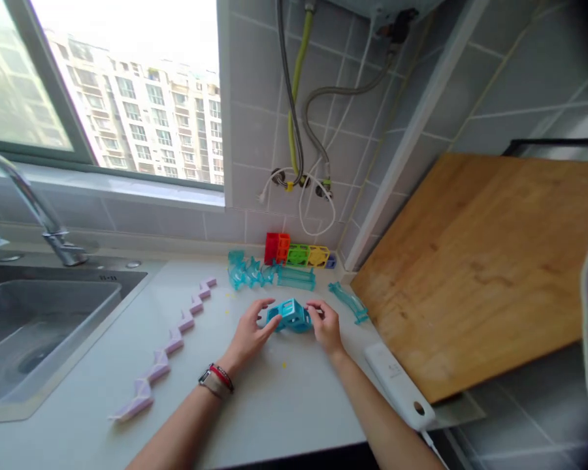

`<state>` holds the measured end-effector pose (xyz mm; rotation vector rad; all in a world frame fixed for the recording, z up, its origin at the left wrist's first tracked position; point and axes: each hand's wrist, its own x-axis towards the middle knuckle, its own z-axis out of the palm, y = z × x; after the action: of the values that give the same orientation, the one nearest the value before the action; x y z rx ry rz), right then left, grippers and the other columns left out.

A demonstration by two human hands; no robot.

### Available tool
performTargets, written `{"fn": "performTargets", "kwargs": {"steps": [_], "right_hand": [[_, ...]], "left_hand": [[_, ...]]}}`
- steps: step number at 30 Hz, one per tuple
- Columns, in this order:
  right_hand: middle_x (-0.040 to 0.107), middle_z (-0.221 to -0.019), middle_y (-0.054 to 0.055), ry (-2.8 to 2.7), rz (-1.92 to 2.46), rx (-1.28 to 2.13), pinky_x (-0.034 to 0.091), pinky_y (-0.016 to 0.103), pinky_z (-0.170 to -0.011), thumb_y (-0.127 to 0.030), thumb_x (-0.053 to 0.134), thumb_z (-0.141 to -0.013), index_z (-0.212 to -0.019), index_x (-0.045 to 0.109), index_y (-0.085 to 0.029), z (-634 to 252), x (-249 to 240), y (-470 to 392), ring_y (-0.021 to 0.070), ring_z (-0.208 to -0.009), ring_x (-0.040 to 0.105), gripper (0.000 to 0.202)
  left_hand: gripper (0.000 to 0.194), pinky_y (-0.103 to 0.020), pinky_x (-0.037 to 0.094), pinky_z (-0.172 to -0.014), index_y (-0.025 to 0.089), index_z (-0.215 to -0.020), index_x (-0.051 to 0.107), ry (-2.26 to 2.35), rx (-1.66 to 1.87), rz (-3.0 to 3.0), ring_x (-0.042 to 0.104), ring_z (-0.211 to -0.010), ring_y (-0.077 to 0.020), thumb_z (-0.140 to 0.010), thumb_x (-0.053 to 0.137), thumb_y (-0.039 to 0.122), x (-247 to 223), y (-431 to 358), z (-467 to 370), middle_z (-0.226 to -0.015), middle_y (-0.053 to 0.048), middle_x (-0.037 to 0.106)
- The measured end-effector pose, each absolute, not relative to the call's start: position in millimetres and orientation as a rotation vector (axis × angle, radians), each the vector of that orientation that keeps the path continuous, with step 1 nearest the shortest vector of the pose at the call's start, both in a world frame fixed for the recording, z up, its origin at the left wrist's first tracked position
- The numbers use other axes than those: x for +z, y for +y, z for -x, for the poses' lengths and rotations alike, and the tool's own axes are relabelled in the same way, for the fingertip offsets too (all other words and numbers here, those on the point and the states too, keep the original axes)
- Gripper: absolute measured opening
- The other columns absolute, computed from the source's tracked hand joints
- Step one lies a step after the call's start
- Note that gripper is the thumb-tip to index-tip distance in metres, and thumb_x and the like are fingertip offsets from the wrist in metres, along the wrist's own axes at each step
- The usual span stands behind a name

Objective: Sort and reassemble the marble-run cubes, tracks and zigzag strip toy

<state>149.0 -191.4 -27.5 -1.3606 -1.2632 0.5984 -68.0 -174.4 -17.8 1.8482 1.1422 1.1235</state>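
Observation:
A blue openwork plastic toy piece (290, 316) is between my two hands, low over the white countertop. My left hand (253, 328) grips its left end, thumb at the front and fingers curled behind. At the right end, the fingertips of my right hand (326, 324) are pinched against the piece. Just behind it are translucent teal toy pieces (255, 273) with curved shapes and a long teal track piece (296, 279). Another teal track piece (349, 302) lies to the right of my right hand.
Red, orange, green and yellow openwork blocks (298, 252) stand against the tiled wall. A lilac zigzag folding toy (176, 339) stretches along the left. Beyond it is a sink (132, 287) with a faucet (44, 215). A white power strip (399, 385) and leaning wooden board (485, 261) are right.

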Motion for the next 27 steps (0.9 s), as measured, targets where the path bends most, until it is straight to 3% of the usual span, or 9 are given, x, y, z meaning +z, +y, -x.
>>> {"fn": "performTargets", "kwargs": {"steps": [9, 15, 21, 27], "right_hand": [[0.074, -0.088, 0.007, -1.211, 1.303, 0.636, 0.054, 0.034, -0.081, -0.037, 0.062, -0.082, -0.085, 0.074, -0.02, -150, -41, -183, 0.0227, -0.084, 0.068, 0.021], [0.071, -0.092, 0.006, -1.276, 1.282, 0.631, 0.054, 0.033, -0.081, -0.041, 0.062, -0.086, -0.088, 0.073, -0.02, -148, -41, -180, 0.0221, -0.087, 0.068, 0.025], [0.073, -0.105, 0.007, -1.357, 1.204, 0.802, 0.051, 0.035, -0.088, -0.049, 0.061, -0.089, -0.105, 0.072, -0.02, -144, -34, -190, 0.024, -0.099, 0.066, 0.035], [0.072, -0.107, 0.008, -1.298, 1.091, 0.996, 0.051, 0.034, -0.084, -0.054, 0.063, -0.088, -0.112, 0.07, -0.019, -144, -28, -194, 0.0233, -0.096, 0.066, 0.043]], "left_hand": [[0.055, -0.041, 0.052, -0.096, 0.025, -0.136, 0.055, 1.116, 1.046, -1.894, 0.059, -0.126, -0.0272, -0.087, 0.067, 0.046, -19, -175, 68, -0.135, -0.011, 0.061], [0.08, -0.044, 0.046, -0.106, 0.025, -0.153, 0.034, 1.063, 0.965, -1.914, 0.052, -0.135, -0.0285, -0.085, 0.072, 0.04, -26, -175, 65, -0.146, -0.015, 0.054], [0.057, -0.041, 0.049, -0.101, 0.021, -0.139, 0.053, 1.058, 0.942, -1.903, 0.06, -0.122, -0.0267, -0.087, 0.068, 0.04, -26, -175, 66, -0.136, -0.012, 0.062], [0.053, -0.034, 0.054, -0.087, 0.019, -0.126, 0.064, 1.024, 1.02, -1.607, 0.067, -0.104, -0.0258, -0.082, 0.074, 0.046, -21, -174, 61, -0.122, -0.011, 0.07]]}}
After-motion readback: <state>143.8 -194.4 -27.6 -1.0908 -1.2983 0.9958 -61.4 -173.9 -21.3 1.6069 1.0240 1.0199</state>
